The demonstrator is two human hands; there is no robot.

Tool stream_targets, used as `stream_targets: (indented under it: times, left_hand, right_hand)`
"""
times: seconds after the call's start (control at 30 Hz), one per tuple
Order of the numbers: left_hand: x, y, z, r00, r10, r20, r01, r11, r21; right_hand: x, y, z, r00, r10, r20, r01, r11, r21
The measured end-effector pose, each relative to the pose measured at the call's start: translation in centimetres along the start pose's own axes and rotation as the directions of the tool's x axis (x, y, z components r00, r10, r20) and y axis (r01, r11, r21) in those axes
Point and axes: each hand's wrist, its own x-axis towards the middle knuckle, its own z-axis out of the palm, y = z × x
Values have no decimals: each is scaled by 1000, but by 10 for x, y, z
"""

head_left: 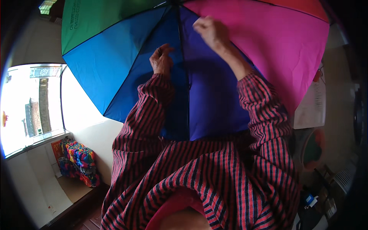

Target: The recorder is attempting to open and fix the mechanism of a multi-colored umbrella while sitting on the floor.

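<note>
A large opened umbrella (109, 71) fills the upper middle, with light blue, dark blue, purple, pink, green and red panels. Dark ribs run between the panels and meet near the top edge. Over the dark blue panel, my left hand (162, 60) has its fingers curled together. A small dark bit shows at those fingertips, too small to name. Higher and to the right, my right hand (211, 33) is closed in a pinch in front of the purple and pink panels, slightly blurred. Whatever it holds, if anything, is hidden.
A bright window (32, 101) is at the left. Below it, bundles of multicoloured yarn-like material (80, 159) sit by the wall. A white sheet (311, 103) hangs at the right. A grey slatted chair (343, 178) stands at the lower right.
</note>
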Motion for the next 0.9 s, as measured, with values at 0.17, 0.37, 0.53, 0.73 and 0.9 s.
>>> stream_targets:
  times: [0.17,0.37,0.53,0.73,0.9]
  left_hand:
    - [14,5,18,993,-115,-22,113,991,-67]
    - [23,4,25,978,-210,1,209,974,-88]
    - [30,1,24,963,-270,12,269,956,-114]
    - [37,0,22,953,-303,23,304,946,-115]
    - [37,5,17,958,-288,7,287,951,-115]
  right_hand:
    - [-17,-5,54,971,-37,238,66,991,-114]
    - [-25,-9,71,1000,20,-2,-20,986,-165]
    - [-30,-8,66,971,9,238,22,991,-129]
    - [-18,-8,52,940,-24,340,70,990,-123]
    - [-18,-10,59,922,-76,379,123,987,-101]
